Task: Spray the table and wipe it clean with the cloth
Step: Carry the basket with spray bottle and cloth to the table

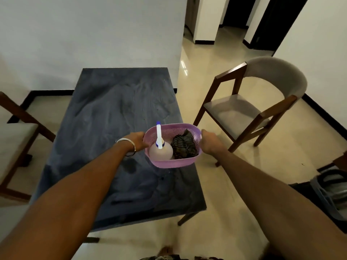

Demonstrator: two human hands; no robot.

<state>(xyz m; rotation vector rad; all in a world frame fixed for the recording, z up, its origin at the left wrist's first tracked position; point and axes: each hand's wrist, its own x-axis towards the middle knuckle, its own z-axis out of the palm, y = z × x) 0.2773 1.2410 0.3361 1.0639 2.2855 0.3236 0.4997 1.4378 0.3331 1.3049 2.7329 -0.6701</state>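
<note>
Head view: a purple basket is gripped at both ends by the left hand and right hand, fingers curled round the rim, at the desk's right edge. Spray bottle and cloth are carried inside; if set down overhanging, the basket could be tipped off.

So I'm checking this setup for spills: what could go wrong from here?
1. The bottle stands loose in the basket, which the left hand and right hand hold at its ends; a tilt could topple it onto the cloth.
2. The basket overhangs the table edge, so set down there it might slip off.
</note>
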